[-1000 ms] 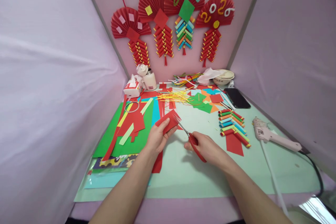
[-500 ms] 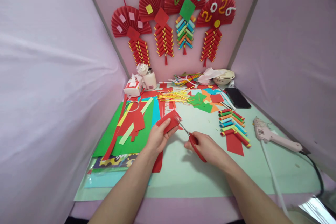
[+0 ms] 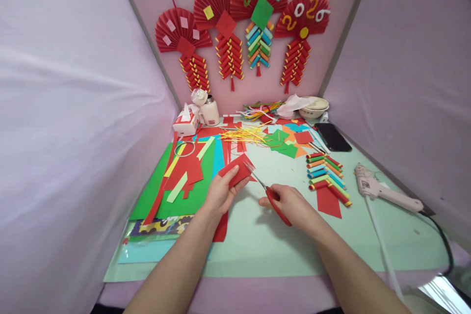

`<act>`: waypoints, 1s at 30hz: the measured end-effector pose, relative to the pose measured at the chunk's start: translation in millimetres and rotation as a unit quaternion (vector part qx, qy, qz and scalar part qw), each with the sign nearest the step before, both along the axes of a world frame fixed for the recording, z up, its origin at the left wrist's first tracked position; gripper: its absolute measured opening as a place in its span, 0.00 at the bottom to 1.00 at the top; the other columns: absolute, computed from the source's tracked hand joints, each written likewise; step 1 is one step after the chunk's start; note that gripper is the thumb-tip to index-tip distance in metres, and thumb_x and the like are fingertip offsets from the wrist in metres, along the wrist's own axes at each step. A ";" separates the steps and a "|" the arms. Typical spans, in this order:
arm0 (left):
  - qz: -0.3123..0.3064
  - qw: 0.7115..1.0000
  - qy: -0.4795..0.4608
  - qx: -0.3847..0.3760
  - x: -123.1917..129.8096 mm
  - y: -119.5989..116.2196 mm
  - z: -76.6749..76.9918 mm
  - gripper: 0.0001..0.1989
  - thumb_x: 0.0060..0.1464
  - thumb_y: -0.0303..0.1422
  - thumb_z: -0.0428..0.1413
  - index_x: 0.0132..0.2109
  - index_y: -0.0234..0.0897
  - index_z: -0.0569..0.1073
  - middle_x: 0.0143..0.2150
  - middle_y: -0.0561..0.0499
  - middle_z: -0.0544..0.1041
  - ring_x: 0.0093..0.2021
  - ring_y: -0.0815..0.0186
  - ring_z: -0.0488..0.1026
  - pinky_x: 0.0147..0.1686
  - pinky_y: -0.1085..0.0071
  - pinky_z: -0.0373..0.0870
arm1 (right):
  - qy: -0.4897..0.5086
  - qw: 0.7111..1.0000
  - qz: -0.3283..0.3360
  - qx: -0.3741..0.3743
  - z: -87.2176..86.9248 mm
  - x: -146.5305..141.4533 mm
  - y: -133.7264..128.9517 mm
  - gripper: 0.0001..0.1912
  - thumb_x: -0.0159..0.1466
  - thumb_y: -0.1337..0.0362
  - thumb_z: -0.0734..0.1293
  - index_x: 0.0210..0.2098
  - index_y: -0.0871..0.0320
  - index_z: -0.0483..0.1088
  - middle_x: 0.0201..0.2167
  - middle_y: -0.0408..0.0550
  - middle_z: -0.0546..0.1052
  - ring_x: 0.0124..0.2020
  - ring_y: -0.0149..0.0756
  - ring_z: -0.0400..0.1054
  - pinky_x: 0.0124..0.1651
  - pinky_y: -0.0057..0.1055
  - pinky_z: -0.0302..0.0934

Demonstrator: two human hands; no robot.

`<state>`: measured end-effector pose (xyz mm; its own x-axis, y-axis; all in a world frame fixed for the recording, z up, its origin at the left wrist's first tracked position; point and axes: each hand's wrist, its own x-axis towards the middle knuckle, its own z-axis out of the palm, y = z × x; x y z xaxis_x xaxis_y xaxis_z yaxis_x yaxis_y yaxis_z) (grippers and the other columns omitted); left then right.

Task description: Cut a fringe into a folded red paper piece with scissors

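Observation:
Near the middle of the table, my left hand (image 3: 222,190) is closed on a piece of red paper (image 3: 241,170), with the thumb on top. Thin slits or strips show at the paper's right edge. My right hand (image 3: 292,205) grips red-handled scissors (image 3: 274,200) just right of the paper. The scissor blades point up and left, and their tips are at the slit edge. Loose red paper lies on the mat under and below my left hand.
Coloured paper sheets (image 3: 147,201) lie at the left. On the right are a firecracker-like row of paper rolls (image 3: 327,176), a glue gun (image 3: 386,194) with its cord, and a black phone (image 3: 333,137). Yellow strips (image 3: 245,134) lie at the back, below hanging red fans (image 3: 222,5).
My right hand and the scissor handles have shifted very slightly to the right. My left hand and the red paper look almost unmoved.

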<state>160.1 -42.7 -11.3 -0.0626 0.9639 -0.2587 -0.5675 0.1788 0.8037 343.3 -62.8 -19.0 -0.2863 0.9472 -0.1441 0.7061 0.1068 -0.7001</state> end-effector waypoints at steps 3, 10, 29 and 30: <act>-0.003 1.000 -0.002 -0.001 -0.5 0.4 -0.9 0.12 0.46 0.30 0.60 0.40 0.32 0.75 0.42 0.45 0.77 0.41 0.62 0.74 0.42 0.61 0.74 | 0.003 1.000 0.001 0.001 -0.5 0.5 0.1 0.21 0.56 0.46 0.61 0.21 0.57 0.57 0.20 0.41 0.68 0.23 0.29 0.57 0.24 0.24 0.47; -0.024 1.000 0.005 -0.005 -0.2 -0.7 -0.3 0.12 0.47 0.30 0.60 0.41 0.32 0.75 0.42 0.45 0.77 0.40 0.62 0.75 0.42 0.62 0.74 | 0.027 0.999 0.010 -0.016 -0.4 -0.5 -1.3 0.21 0.55 0.44 0.61 0.23 0.57 0.58 0.22 0.41 0.70 0.23 0.29 0.59 0.23 0.23 0.48; -0.085 0.996 0.022 -0.008 2.2 -5.3 0.9 0.13 0.48 0.31 0.60 0.43 0.33 0.75 0.43 0.43 0.77 0.41 0.61 0.74 0.42 0.62 0.74 | 0.038 0.999 -0.008 -0.013 -1.7 -2.5 -0.9 0.22 0.54 0.44 0.62 0.22 0.57 0.57 0.22 0.41 0.69 0.23 0.29 0.57 0.24 0.24 0.49; -0.085 0.996 0.021 -0.008 2.2 -5.4 1.1 0.13 0.48 0.31 0.60 0.43 0.33 0.75 0.43 0.43 0.77 0.41 0.61 0.74 0.42 0.62 0.74 | 0.034 0.999 -0.009 -0.012 -1.5 -2.6 -0.7 0.22 0.54 0.44 0.63 0.22 0.57 0.57 0.21 0.41 0.68 0.22 0.29 0.57 0.24 0.24 0.49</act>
